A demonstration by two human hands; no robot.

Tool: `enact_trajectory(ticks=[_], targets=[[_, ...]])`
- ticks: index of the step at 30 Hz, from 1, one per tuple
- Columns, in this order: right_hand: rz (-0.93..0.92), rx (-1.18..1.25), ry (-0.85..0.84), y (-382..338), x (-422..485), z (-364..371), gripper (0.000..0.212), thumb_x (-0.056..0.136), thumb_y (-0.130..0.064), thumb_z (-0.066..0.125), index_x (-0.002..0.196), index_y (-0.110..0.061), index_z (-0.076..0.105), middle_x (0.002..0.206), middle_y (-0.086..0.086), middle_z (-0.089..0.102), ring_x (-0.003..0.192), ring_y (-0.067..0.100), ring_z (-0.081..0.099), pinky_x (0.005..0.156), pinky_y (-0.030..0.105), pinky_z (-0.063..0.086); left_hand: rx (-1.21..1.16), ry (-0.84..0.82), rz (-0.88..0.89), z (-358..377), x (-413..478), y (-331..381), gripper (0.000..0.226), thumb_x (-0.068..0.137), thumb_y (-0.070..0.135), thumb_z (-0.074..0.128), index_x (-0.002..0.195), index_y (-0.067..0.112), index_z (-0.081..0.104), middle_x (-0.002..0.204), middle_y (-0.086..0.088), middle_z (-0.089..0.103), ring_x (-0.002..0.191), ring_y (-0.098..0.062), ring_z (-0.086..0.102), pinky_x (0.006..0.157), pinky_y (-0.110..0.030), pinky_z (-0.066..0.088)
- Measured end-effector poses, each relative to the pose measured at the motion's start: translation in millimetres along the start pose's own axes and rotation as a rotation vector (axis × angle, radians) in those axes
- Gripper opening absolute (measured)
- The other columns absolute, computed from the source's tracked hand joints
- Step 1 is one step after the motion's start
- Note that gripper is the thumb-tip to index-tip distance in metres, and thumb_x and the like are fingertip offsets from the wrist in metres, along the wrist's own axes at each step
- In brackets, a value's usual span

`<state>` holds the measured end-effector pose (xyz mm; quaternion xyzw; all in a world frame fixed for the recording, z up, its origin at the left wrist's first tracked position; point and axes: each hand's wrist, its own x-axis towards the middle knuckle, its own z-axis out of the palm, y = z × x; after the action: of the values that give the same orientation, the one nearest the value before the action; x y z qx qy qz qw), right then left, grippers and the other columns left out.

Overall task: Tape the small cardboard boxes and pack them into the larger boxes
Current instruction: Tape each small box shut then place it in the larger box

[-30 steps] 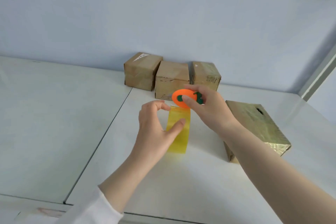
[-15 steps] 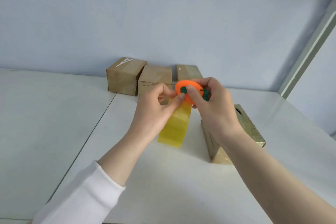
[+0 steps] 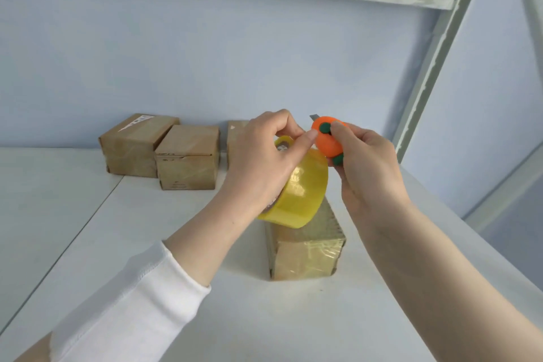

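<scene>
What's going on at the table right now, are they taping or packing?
Taping, it seems. The person's left hand grips a yellow tape roll above a tape-wrapped box that sits on the white table. The right hand holds an orange cutter beside the roll, with its blade tip showing at the top. Three small boxes stand in a row by the back wall. No larger box is in view, and nothing is being packed at this moment.
</scene>
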<state>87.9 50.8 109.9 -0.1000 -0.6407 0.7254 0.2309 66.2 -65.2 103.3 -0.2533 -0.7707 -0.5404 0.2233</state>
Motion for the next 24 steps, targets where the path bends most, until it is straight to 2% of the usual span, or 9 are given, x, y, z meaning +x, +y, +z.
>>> enact_trajectory(ticks=[3,6,10,11,15,18,19,21,24], targets=[[0.099,0.205,0.118,2.6,17.0,-24.2,0.02,0.09,-0.012,0.059,0.07,-0.009,0.062,0.072,0.007,0.061,0.052,0.013,0.05,0.053,0.018,0.048,-0.02,0.016,-0.026,16.0,3.7,-2.4,0.029,0.087,0.023,0.063,0.063,0.021,0.046,0.074,0.007,0.059,0.073,0.0,0.053,0.068,-0.011,0.037],[0.178,0.216,0.146,23.9,39.4,-55.6,0.029,0.092,-0.008,0.056,0.064,-0.014,0.062,0.076,0.003,0.061,0.063,0.015,0.054,0.047,0.017,0.044,-0.117,0.021,-0.116,26.3,6.2,-10.8,0.026,0.088,0.02,0.062,0.066,0.016,0.047,0.069,0.007,0.054,0.062,0.007,0.048,0.063,-0.006,0.034],[0.341,-0.255,-0.024,84.6,50.3,-87.0,0.009,0.094,-0.012,0.053,0.094,-0.013,0.062,0.09,0.004,0.06,0.069,0.012,0.055,0.053,0.02,0.041,-0.179,0.016,-0.202,31.3,12.4,-22.2,0.02,0.088,0.026,0.062,0.073,0.016,0.054,0.063,0.013,0.052,0.058,0.002,0.047,0.058,-0.012,0.036],[0.342,-0.367,-0.053,99.3,51.5,-92.0,0.013,0.093,-0.013,0.054,0.102,-0.012,0.064,0.093,0.004,0.06,0.072,0.012,0.054,0.056,0.021,0.042,-0.172,-0.001,-0.213,30.3,14.1,-23.8,0.019,0.088,0.027,0.062,0.073,0.018,0.055,0.061,0.014,0.051,0.058,-0.001,0.046,0.057,-0.014,0.036],[0.174,-0.844,-0.141,131.8,54.7,-100.5,0.024,0.093,-0.019,0.051,0.113,-0.018,0.064,0.116,0.001,0.062,0.108,0.02,0.051,0.084,0.029,0.043,-0.172,-0.057,-0.279,22.9,19.6,-28.0,0.015,0.086,0.028,0.064,0.074,0.022,0.057,0.075,0.0,0.056,0.071,-0.014,0.049,0.068,-0.033,0.039],[0.036,-1.111,-0.179,129.8,53.9,-96.8,0.031,0.094,-0.026,0.048,0.123,-0.021,0.059,0.13,0.004,0.051,0.127,0.027,0.03,0.102,0.033,0.032,-0.165,-0.086,-0.289,20.4,20.3,-25.3,0.013,0.085,0.026,0.065,0.076,0.022,0.057,0.083,-0.009,0.055,0.076,-0.019,0.047,0.071,-0.035,0.037],[-0.04,-1.091,-0.16,123.0,51.3,-93.7,0.031,0.095,-0.029,0.049,0.124,-0.022,0.058,0.132,0.004,0.047,0.129,0.026,0.027,0.104,0.033,0.028,-0.156,-0.086,-0.28,20.1,20.5,-25.1,0.014,0.085,0.025,0.065,0.075,0.023,0.056,0.079,-0.007,0.055,0.074,-0.018,0.046,0.068,-0.033,0.036],[-0.166,-0.798,-0.147,103.5,40.6,-85.3,0.027,0.094,-0.034,0.05,0.116,-0.024,0.062,0.127,-0.003,0.052,0.126,0.015,0.034,0.104,0.031,0.032,-0.142,-0.079,-0.267,19.1,21.4,-25.7,0.014,0.085,0.023,0.065,0.075,0.024,0.055,0.073,0.001,0.056,0.07,-0.015,0.048,0.064,-0.031,0.036],[-0.175,-0.311,-0.337,69.0,14.8,-68.5,0.02,0.092,-0.045,0.049,0.096,-0.033,0.064,0.096,-0.024,0.066,0.09,-0.011,0.054,0.073,0.011,0.045,-0.174,-0.081,-0.311,16.9,25.2,-27.5,0.014,0.084,0.023,0.068,0.085,0.025,0.054,0.069,0.012,0.065,0.068,-0.007,0.059,0.071,-0.029,0.04]])
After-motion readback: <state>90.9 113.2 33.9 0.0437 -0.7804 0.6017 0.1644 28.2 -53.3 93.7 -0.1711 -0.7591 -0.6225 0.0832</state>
